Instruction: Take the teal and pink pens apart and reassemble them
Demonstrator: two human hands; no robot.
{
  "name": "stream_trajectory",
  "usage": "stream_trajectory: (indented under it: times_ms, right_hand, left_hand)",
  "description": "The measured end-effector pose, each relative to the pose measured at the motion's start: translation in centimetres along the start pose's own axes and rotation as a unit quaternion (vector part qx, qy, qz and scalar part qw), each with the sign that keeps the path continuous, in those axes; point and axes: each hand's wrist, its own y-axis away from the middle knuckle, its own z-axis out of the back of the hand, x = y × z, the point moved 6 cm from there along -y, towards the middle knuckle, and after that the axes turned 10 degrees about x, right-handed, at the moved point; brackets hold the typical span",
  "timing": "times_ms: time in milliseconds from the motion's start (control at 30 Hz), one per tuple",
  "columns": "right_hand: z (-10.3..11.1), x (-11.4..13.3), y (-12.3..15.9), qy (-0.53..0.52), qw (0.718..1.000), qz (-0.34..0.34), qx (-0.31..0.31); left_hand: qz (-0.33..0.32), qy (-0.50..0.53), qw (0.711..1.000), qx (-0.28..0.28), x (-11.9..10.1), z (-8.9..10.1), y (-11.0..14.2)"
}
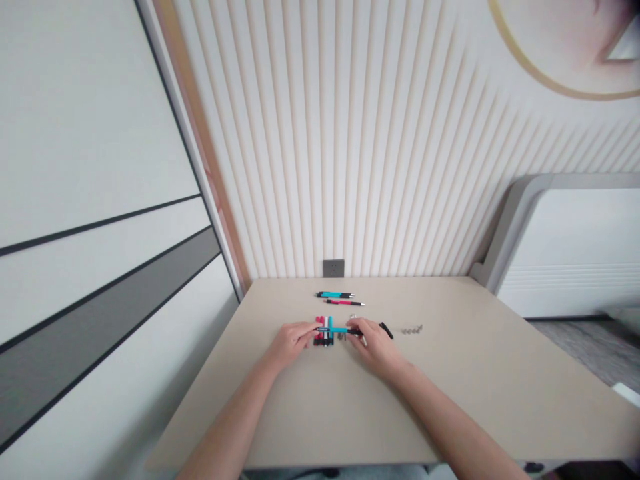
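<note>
A blue and black pen (339, 330) lies level between my two hands, above the table. My left hand (293, 340) is closed on its left end, and my right hand (373, 343) pinches its black right end. Beneath the pen, several red, white and blue pen barrels (326, 322) with black ends lie side by side. Some small metal parts (342, 337) sit just right of them, partly hidden by the pen and my right hand. Beside my right hand is a black piece (386, 330), with a row of small metallic springs or coils (413, 329) farther right.
Behind my hands lie blue and black pens (335, 295) and a red and black pen (345, 303). The beige table (300, 413) meets a ribbed wall with a dark socket (333, 268). A white cabinet (100, 267) stands left, and a headboard (570, 247) right.
</note>
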Motion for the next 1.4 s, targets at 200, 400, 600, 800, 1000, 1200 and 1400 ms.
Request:
stream_trajectory:
  times_ms: [200, 400, 600, 800, 1000, 1200, 1400]
  right_hand:
    - [-0.4, 0.1, -0.1, 0.003, 1.000, 0.014, 0.027]
    - [1.9, -1.3, 0.2, 0.002, 0.999, -0.029, -0.019]
    - [0.8, 0.4, 0.6, 0.020, 0.993, 0.096, 0.073]
    - [-2.1, 2.6, 0.9, 0.026, 0.978, 0.148, 0.145]
    - [-1.1, 1.4, 0.2, 0.063, 0.995, 0.042, 0.068]
    - [-0.9, 1.5, -0.1, 0.044, 0.998, 0.034, 0.035]
    - [-2.5, 1.7, -0.3, 0.030, 0.994, 0.065, 0.088]
  left_hand:
    - [0.012, 0.000, 1.000, -0.010, -0.1, 0.2, 0.0]
    - [0.069, 0.034, 0.992, -0.102, 0.1, 2.6, 0.3]
    - [0.122, 0.075, 0.976, -0.166, 1.2, 3.9, 0.8]
    - [0.113, 0.070, 0.987, -0.087, 0.8, 2.1, 0.3]
    - [0.071, 0.007, 0.997, -0.022, -0.3, 1.1, 0.0]
    - [0.010, -0.042, 0.999, 0.021, -1.9, 0.4, -0.5]
    - [0.002, -0.035, 0.999, 0.038, -2.3, 0.0, -0.6]
